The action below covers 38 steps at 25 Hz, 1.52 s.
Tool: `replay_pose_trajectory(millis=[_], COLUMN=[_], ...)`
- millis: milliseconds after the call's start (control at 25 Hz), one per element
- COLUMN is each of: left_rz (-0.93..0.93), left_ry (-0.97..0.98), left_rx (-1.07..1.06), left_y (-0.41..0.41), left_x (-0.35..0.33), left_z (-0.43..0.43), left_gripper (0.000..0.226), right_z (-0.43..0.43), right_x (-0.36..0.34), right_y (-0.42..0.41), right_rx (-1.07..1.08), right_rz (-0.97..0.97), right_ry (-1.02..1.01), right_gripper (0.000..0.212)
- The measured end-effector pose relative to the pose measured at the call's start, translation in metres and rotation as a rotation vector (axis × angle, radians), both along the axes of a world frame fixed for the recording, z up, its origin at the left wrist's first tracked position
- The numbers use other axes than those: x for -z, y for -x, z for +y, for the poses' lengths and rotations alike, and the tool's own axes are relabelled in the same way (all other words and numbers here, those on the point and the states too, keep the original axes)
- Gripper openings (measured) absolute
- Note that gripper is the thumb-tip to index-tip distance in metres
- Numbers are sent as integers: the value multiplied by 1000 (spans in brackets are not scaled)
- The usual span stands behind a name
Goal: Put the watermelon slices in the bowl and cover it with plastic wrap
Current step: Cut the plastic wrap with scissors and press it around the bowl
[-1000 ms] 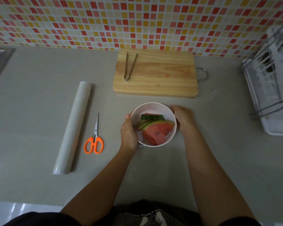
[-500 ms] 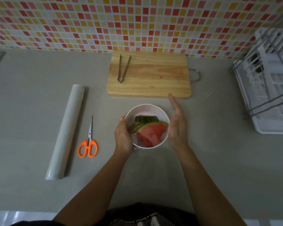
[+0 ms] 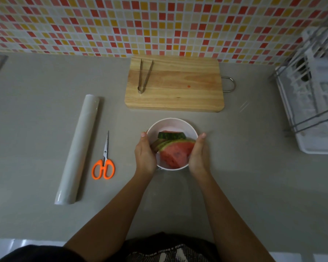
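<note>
Fingers of left hand (image 3: 145, 155) and right hand (image 3: 198, 155) curled round bowl (image 3: 171, 122) | watermelon slices (image 3: 175, 151) inside

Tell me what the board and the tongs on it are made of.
The board looks like pale matte wood: grain stripes run along it. The tongs look like metal, probably steel: thin, grey, slightly shiny.
</note>
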<state>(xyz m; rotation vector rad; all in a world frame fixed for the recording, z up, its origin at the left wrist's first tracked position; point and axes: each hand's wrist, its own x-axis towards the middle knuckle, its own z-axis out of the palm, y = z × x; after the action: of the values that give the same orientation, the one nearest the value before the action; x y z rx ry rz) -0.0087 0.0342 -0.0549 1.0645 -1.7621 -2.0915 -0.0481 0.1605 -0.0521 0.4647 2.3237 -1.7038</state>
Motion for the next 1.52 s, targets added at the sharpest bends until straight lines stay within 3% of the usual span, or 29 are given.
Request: replay_pose_trajectory(millis=[120, 200, 280, 360, 440, 520, 680, 800, 920, 1080, 1200, 1280, 1360, 1440, 1520], left_rz=[-49, -133, -168, -28, 96, 150, 132, 80, 23, -78, 35, 63, 50, 33, 9], left_ry=[210, 330, 386, 324, 195, 142, 11, 94, 212, 450, 462, 481, 482, 417, 284], left_rx=[76, 90, 91, 173, 333, 471, 473, 496, 528, 604, 614, 730, 826, 849, 822], left_y=[0, 1, -1, 3, 10, 19, 26, 29, 29, 27, 37, 46, 54, 58, 63], left_x=[-1, -3, -4, -8, -15, -18, -14, -16, -21, -22, -32, -36, -36, -33, -29], left_z=[-5, -15, -31, -41, -41, -36, -35, -37, -36, -43, -56, -58, -54, -50, -48], left_gripper=[65, 73, 78, 69, 63, 56, 48, 50, 58, 73, 70, 60, 56, 58, 62], right_z=[13, 25, 34, 32, 22, 11, 4, -1, 0, 8, 13, 9, 2, -2, -3], right_x=[-7, -8, -13, -18, -20, -14, 0, -1, -10, -23, -26, -23, -18, -19, -19], right_y=[5, 9, 17, 28, 37, 40, 45, 48, 48, 54, 50, 36, 23, 18, 21], right_rx=[-227, -280, -218, -245, -431, -513, -416, -357, -378, -452, -220, -194, -197, -154, -113], right_rz=[139, 131, 273, 418, 338, 237, 90, -14, -43, 174, 236, 206, 165, 119, 52], right_ry=[-456, -624, -537, -173, 111, 187, 321, 272, 55, -299, -169, -24, 113, 199, 210], right_gripper=[83, 88, 84, 86, 86, 82, 76, 84, 92, 79, 81, 81, 65, 54, 56])
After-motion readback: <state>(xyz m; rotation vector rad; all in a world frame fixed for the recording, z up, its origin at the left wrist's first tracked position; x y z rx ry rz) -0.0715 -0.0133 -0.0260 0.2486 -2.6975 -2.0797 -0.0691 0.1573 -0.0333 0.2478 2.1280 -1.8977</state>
